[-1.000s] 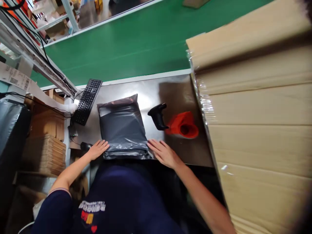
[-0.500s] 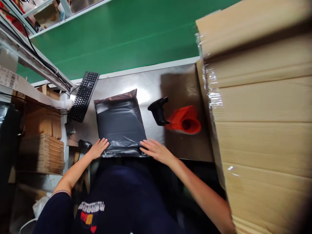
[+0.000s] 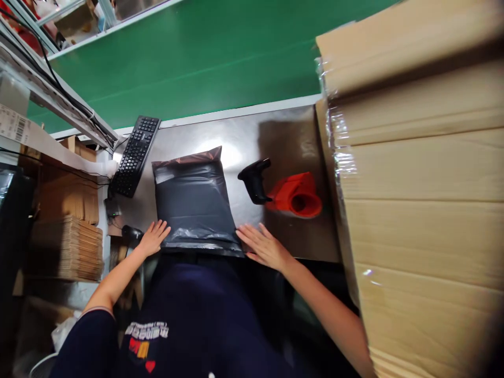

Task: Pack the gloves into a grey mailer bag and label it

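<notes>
A dark grey plastic mailing bag [image 3: 195,202] lies flat on the metal table [image 3: 189,134], close to its front edge. My left hand [image 3: 155,238] rests open at the bag's lower left corner, fingers stretched out. At the lower right corner is my right hand [image 3: 264,245], also open, with its fingertips by the bag's edge. Neither hand grips anything. A black handheld scanner [image 3: 254,181] lies right of the bag, touching or close to an orange-red tape dispenser-like holder [image 3: 300,197] with a round opening.
A black keyboard [image 3: 136,155] lies at the table's left side, with a black mouse [image 3: 132,232] near the front left corner. Large cardboard sheets [image 3: 417,168] stand at the right. Stacked cardboard [image 3: 82,249] fills a left shelf. A green conveyor-like surface [image 3: 205,58] runs behind.
My right hand has slid right, off the bag's surface to its edge. My left hand has shifted slightly left. The bag stays almost in place.
</notes>
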A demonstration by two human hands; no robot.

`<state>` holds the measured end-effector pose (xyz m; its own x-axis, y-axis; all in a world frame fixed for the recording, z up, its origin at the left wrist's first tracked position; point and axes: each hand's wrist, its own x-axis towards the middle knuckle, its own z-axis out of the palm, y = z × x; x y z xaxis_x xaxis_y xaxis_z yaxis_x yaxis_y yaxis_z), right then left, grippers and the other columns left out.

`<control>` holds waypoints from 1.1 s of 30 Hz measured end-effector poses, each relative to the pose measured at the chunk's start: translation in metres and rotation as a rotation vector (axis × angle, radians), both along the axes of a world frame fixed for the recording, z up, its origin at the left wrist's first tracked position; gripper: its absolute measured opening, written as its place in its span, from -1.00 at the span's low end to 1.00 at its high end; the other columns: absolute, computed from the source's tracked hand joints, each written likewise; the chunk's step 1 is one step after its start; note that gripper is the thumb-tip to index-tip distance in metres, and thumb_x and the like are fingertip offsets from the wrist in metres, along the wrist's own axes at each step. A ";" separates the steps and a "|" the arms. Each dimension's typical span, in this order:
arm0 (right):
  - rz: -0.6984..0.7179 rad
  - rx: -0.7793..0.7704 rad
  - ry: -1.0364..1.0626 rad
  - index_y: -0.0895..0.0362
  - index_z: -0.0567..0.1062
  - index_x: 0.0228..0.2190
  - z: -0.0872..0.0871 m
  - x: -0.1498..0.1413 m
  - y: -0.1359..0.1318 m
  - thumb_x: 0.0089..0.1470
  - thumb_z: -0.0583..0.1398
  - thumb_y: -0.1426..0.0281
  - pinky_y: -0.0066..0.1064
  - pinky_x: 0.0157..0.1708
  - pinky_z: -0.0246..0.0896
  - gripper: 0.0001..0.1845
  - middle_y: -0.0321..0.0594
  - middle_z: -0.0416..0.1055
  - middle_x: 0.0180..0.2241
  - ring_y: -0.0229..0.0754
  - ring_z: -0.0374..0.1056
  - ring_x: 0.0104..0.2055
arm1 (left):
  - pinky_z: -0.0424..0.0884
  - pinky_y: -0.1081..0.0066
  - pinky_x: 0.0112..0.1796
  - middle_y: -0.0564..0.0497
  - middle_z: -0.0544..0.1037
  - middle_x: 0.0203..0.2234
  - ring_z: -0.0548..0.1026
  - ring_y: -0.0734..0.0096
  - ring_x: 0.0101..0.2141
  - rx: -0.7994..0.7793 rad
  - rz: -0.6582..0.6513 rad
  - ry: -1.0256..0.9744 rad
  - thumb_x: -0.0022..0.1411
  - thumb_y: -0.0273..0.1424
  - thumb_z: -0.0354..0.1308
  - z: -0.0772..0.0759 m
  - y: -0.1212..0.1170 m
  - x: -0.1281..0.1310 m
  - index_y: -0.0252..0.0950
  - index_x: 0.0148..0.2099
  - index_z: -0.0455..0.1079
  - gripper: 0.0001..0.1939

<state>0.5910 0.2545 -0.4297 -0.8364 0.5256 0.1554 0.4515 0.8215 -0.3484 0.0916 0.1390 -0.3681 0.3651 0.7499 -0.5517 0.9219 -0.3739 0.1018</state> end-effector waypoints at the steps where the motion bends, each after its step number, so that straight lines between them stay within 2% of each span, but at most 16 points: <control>1: 0.039 -0.009 -0.029 0.05 -0.02 0.53 -0.001 -0.009 0.006 0.17 0.28 0.29 0.13 0.51 -0.07 0.04 -0.02 0.26 0.44 0.12 0.20 0.47 | -0.07 -0.14 0.48 -0.21 -0.06 0.58 -0.11 -0.05 0.56 0.010 0.004 0.006 0.18 -0.58 0.18 0.000 0.002 0.001 -0.20 0.62 -0.09 0.03; 4: 0.093 -0.030 -0.079 0.06 -0.11 0.54 -0.002 -0.029 0.014 0.05 0.27 0.38 0.15 0.52 -0.17 0.15 -0.05 0.20 0.47 0.12 0.14 0.50 | -0.04 -0.13 0.48 -0.12 -0.06 0.59 -0.08 0.00 0.56 0.019 -0.007 0.004 0.20 -0.61 0.13 -0.002 0.004 0.000 -0.08 0.62 -0.06 0.00; 8: 0.030 -0.029 -0.092 0.01 -0.07 0.54 -0.009 -0.028 -0.002 0.04 0.21 0.50 0.09 0.50 -0.11 0.11 -0.12 0.24 0.46 0.04 0.14 0.50 | -0.02 -0.15 0.47 -0.07 -0.02 0.58 -0.05 -0.02 0.55 0.009 -0.016 -0.028 0.21 -0.62 0.11 -0.002 0.000 -0.004 -0.03 0.60 0.01 -0.03; 10: 0.026 -0.012 -0.064 -0.02 0.02 0.52 -0.014 -0.023 -0.012 0.08 0.20 0.53 0.04 0.49 -0.06 0.04 -0.16 0.31 0.42 -0.01 0.20 0.47 | 0.01 -0.13 0.47 -0.07 0.02 0.57 -0.03 -0.03 0.55 -0.005 -0.022 -0.070 0.19 -0.61 0.12 0.004 -0.003 -0.005 -0.04 0.58 0.07 -0.05; 13: 0.032 0.012 0.069 -0.11 0.28 0.42 -0.015 -0.019 -0.020 0.14 0.15 0.57 0.03 0.44 0.06 -0.15 -0.24 0.50 0.28 -0.05 0.37 0.35 | 0.10 -0.05 0.45 -0.06 0.13 0.54 0.03 0.01 0.54 -0.059 0.012 -0.178 0.18 -0.60 0.14 0.024 -0.004 -0.004 -0.07 0.53 0.20 -0.10; 15: 0.000 -0.041 0.184 -0.12 0.47 0.28 -0.006 -0.020 -0.018 0.17 0.12 0.57 0.09 0.38 0.18 -0.30 -0.25 0.60 0.17 -0.01 0.45 0.27 | 0.16 -0.03 0.43 -0.06 0.29 0.47 0.17 0.06 0.49 -0.088 0.114 -0.285 0.20 -0.56 0.16 0.041 0.000 -0.003 -0.08 0.47 0.32 -0.20; 16: -0.048 -0.099 0.243 -0.10 0.55 0.20 0.001 -0.023 -0.015 0.18 0.12 0.55 0.13 0.34 0.23 -0.38 -0.24 0.63 0.12 0.03 0.46 0.26 | 0.20 -0.03 0.41 -0.06 0.42 0.40 0.28 0.08 0.44 -0.086 0.207 -0.359 0.22 -0.53 0.17 0.048 0.004 -0.002 -0.08 0.41 0.41 -0.29; 19: -0.262 -0.332 0.455 -0.03 0.67 -0.06 0.028 -0.040 0.000 0.22 0.11 0.45 0.15 0.25 0.38 -0.61 -0.13 0.67 0.02 0.12 0.48 0.23 | 0.47 0.07 0.21 -0.08 0.74 0.00 0.64 0.12 0.09 0.035 0.683 -0.640 0.21 -0.48 0.21 0.063 0.023 0.000 -0.19 0.06 0.67 -0.61; 21: -0.404 -0.474 0.590 0.01 0.68 -0.16 0.044 -0.059 0.015 0.28 0.12 0.33 0.08 0.18 0.46 -0.68 -0.08 0.69 -0.05 0.13 0.54 0.14 | 0.59 0.22 -0.05 -0.08 0.75 -0.29 0.69 0.19 -0.20 0.169 0.959 -0.746 0.21 -0.48 0.20 0.066 0.042 0.003 -0.30 -0.21 0.68 -0.78; 22: -0.484 -0.522 0.646 0.04 0.68 -0.20 0.052 -0.070 0.024 0.31 0.13 0.25 0.03 0.12 0.51 -0.68 -0.06 0.69 -0.11 0.12 0.57 0.05 | 0.58 0.28 -0.16 -0.07 0.71 -0.40 0.65 0.22 -0.30 0.237 1.043 -0.757 0.23 -0.46 0.18 0.065 0.053 0.005 -0.34 -0.30 0.65 -0.80; 24: -0.672 -0.553 0.725 0.08 0.65 -0.27 0.063 -0.096 0.043 0.32 0.15 0.05 -0.07 -0.06 0.55 -0.58 -0.07 0.64 -0.28 0.05 0.56 -0.18 | 0.54 0.34 -0.26 -0.05 0.63 -0.49 0.59 0.27 -0.37 0.364 1.120 -0.736 0.34 -0.39 0.10 0.062 0.076 0.012 -0.37 -0.36 0.58 -0.71; 27: -0.932 -0.458 0.748 0.08 0.54 -0.39 0.076 -0.135 0.076 0.25 0.10 -0.20 -0.18 -0.27 0.45 -0.38 -0.17 0.46 -0.48 -0.06 0.38 -0.37 | 0.51 0.36 -0.18 -0.08 0.64 -0.37 0.58 0.28 -0.27 0.545 1.204 -0.720 0.46 -0.33 -0.02 0.058 0.112 0.025 -0.36 -0.24 0.55 -0.63; 30: -1.043 -0.386 0.668 0.08 0.48 -0.38 0.085 -0.159 0.108 0.25 -0.04 -0.27 -0.20 -0.26 0.35 -0.29 -0.17 0.41 -0.48 -0.07 0.30 -0.37 | 0.48 0.33 -0.06 -0.14 0.66 -0.23 0.58 0.26 -0.17 0.660 1.251 -0.682 0.49 -0.37 -0.10 0.056 0.142 0.035 -0.34 -0.14 0.54 -0.63; 33: -1.065 -0.386 0.597 0.09 0.50 -0.38 0.090 -0.165 0.136 0.28 -0.05 -0.22 -0.20 -0.25 0.29 -0.30 -0.12 0.43 -0.49 -0.06 0.28 -0.39 | 0.46 0.30 -0.06 -0.17 0.67 -0.26 0.59 0.22 -0.20 0.667 1.259 -0.633 0.51 -0.35 -0.09 0.058 0.166 0.035 -0.31 -0.14 0.55 -0.63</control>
